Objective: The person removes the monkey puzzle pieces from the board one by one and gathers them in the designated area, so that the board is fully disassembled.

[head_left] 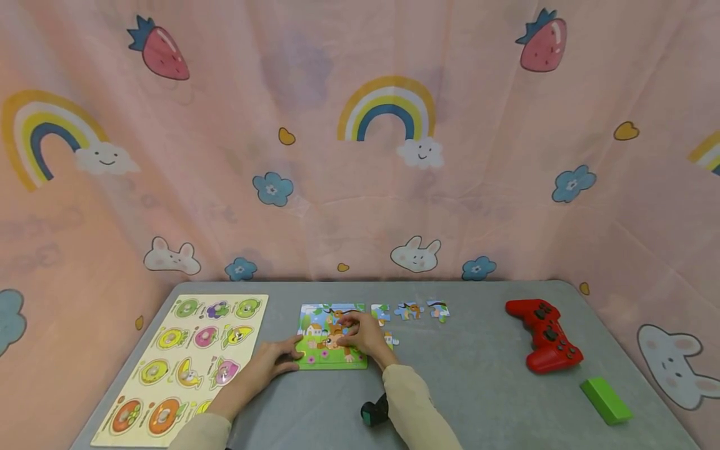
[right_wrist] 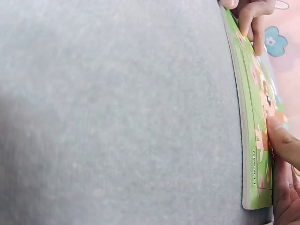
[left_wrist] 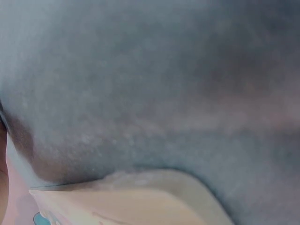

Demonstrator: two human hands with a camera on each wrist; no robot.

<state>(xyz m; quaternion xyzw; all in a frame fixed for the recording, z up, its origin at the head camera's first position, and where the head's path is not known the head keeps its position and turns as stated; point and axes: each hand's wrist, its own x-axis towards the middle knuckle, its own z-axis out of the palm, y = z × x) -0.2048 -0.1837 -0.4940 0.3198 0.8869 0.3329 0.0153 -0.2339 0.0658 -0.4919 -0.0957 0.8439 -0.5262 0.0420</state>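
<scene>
A small jigsaw puzzle (head_left: 315, 359) with a monkey and a house on a green ground lies in its tray mid-table. At its left edge my left hand (head_left: 272, 362) holds the board, the thumb by the near corner and bent fingers on the top. My right hand (head_left: 365, 337) is over the puzzle's right half, thumb and index finger touching the picture; whether a piece is between them is hidden. In the right wrist view the right thumb (right_wrist: 283, 143) touches the puzzle (right_wrist: 248, 117). The left wrist view shows mostly blurred grey cloth (left_wrist: 140, 93).
Loose jigsaw pieces (head_left: 409, 310) lie right of the board, one partly behind my right wrist. A fruit peg board (head_left: 236, 369) fills the left side. A red game controller (head_left: 545, 337) and a green block (head_left: 606, 400) sit at right. A black object (head_left: 374, 412) is beside my right sleeve.
</scene>
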